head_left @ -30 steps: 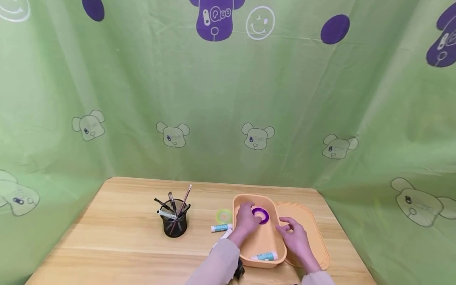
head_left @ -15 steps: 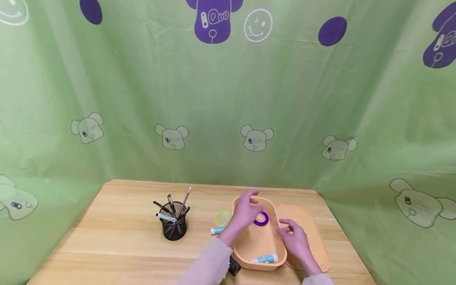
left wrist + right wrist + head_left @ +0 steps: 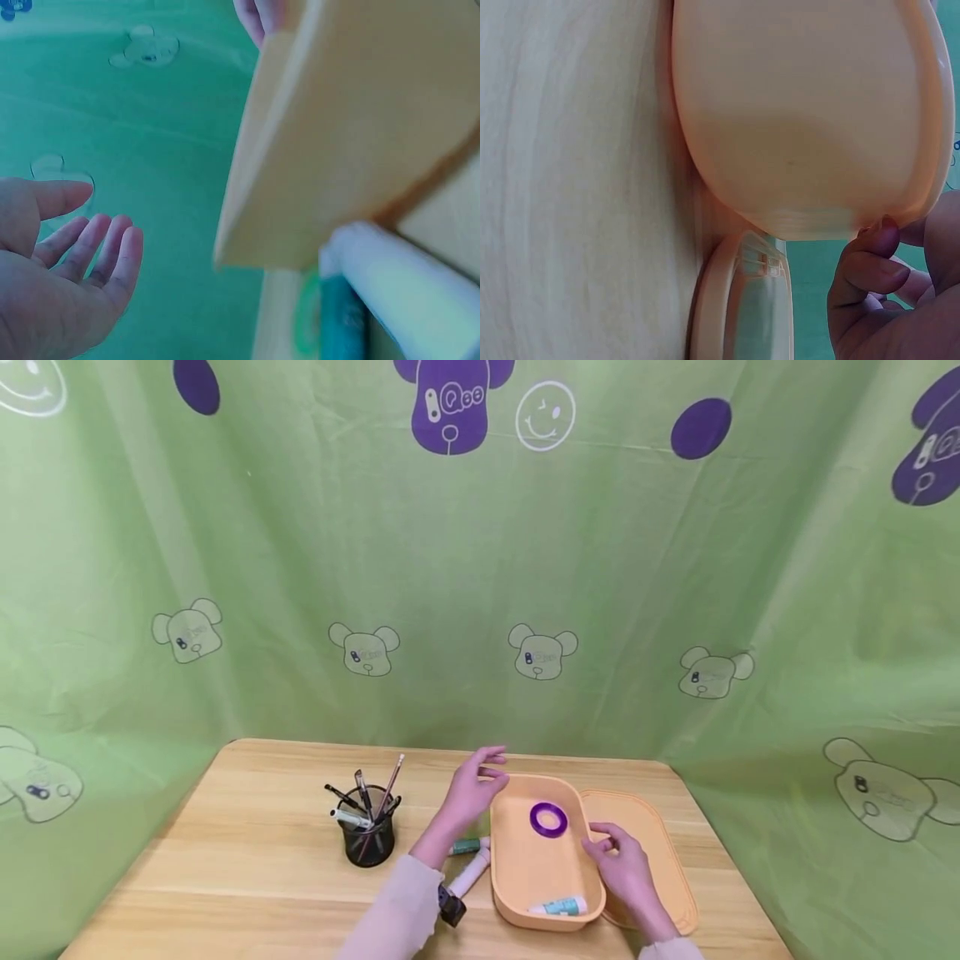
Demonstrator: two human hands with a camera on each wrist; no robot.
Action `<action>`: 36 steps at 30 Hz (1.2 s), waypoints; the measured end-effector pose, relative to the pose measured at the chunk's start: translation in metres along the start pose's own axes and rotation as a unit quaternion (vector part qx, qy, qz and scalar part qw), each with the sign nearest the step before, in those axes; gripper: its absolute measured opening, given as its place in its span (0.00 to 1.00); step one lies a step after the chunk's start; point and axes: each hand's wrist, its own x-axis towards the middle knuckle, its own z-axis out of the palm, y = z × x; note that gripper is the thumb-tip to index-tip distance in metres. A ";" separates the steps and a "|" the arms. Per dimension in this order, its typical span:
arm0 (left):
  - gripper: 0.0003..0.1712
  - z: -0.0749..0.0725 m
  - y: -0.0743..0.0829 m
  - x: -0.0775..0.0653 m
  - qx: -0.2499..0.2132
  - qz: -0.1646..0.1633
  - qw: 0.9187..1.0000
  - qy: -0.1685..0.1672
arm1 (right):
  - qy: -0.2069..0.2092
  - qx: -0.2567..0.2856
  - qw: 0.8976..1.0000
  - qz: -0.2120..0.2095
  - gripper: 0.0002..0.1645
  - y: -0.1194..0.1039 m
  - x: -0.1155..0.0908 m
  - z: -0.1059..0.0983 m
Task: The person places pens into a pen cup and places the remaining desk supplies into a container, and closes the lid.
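Note:
My left hand (image 3: 468, 789) hovers just off the left rim of a peach plastic storage box (image 3: 525, 868), its fingers loosely bent around nothing; the left wrist view shows the same hand (image 3: 67, 277) with the fingers spread. My right hand (image 3: 622, 864) pinches the box's right rim between thumb and fingers, also seen in the right wrist view as a hand (image 3: 877, 292) at the rim. Inside the box lie a purple tape roll (image 3: 548, 820) toward the back and a glue stick (image 3: 561, 907) at the front.
Left of the box lie a teal glue stick (image 3: 468, 846) and a white tube (image 3: 471, 872). A green ring (image 3: 306, 311) is partly hidden. The box's lid (image 3: 660, 860) lies flat to the right. A black mesh pen holder (image 3: 367, 843) stands farther left.
My left hand has risen out of the box, away from the purple tape roll, and moved left past the rim. The right hand has stayed on the box's rim.

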 end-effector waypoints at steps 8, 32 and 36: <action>0.32 -0.019 -0.033 -0.006 0.016 -0.042 0.999 0.020 | -0.005 0.005 1.000 0.009 0.26 0.002 -0.002 0.002; 0.45 -0.034 -0.077 -0.017 0.098 -0.088 0.991 -0.020 | 0.001 0.015 1.000 0.017 0.26 0.004 -0.005 0.002; 0.49 -0.035 -0.075 -0.016 0.103 -0.098 0.990 -0.023 | 0.006 0.014 1.000 0.016 0.25 0.002 -0.002 0.002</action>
